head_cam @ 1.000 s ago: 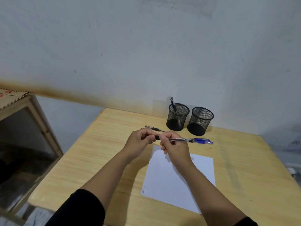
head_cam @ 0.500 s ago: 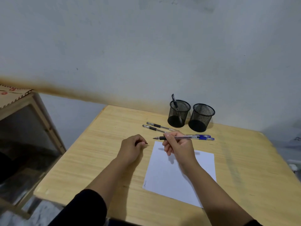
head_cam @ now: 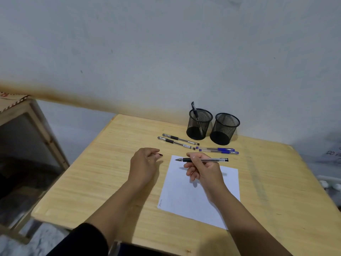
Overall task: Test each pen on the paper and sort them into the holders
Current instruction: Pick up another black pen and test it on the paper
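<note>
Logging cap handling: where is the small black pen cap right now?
In the head view, the small black pen cap is pinched in the left hand, left of the white paper sheet.

Dim, cool, even light. Soft shadows under right hand [head_cam: 204, 169] on paper [head_cam: 199, 193] and beside left arm on table [head_cam: 103, 174]. No glare. Wide-angle bending at edges; corners slightly soft, centre fairly sharp.

Mesh pen holders: you have two, a left holder [head_cam: 200, 123] and a right holder [head_cam: 224, 128].
Black pens: you have four; one [head_cam: 194, 108] in the left holder, two [head_cam: 180, 139] [head_cam: 176, 143] lying on the worktop [head_cam: 103, 174], one [head_cam: 206, 160] in your right hand [head_cam: 204, 169].
Blue pens: two [head_cam: 215, 149] [head_cam: 218, 152] on the worktop.
Pen caps: one [head_cam: 159, 154] in your left hand [head_cam: 144, 164].
Paper sheets: one [head_cam: 184, 196].
</note>
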Action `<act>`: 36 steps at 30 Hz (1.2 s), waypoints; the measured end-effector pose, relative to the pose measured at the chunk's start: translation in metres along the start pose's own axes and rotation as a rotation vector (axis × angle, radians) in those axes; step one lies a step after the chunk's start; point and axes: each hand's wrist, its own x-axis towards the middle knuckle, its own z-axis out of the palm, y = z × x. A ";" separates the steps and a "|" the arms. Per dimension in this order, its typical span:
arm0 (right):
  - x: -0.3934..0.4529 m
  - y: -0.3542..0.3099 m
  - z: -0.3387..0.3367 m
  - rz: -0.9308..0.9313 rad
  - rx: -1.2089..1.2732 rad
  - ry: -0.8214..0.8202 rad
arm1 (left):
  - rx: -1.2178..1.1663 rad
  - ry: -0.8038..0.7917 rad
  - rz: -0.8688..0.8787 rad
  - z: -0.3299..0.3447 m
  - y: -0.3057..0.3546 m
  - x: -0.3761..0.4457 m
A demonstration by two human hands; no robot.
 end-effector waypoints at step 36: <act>-0.009 0.051 0.021 -0.167 -0.593 -0.355 | 0.139 -0.341 0.210 -0.018 -0.024 -0.052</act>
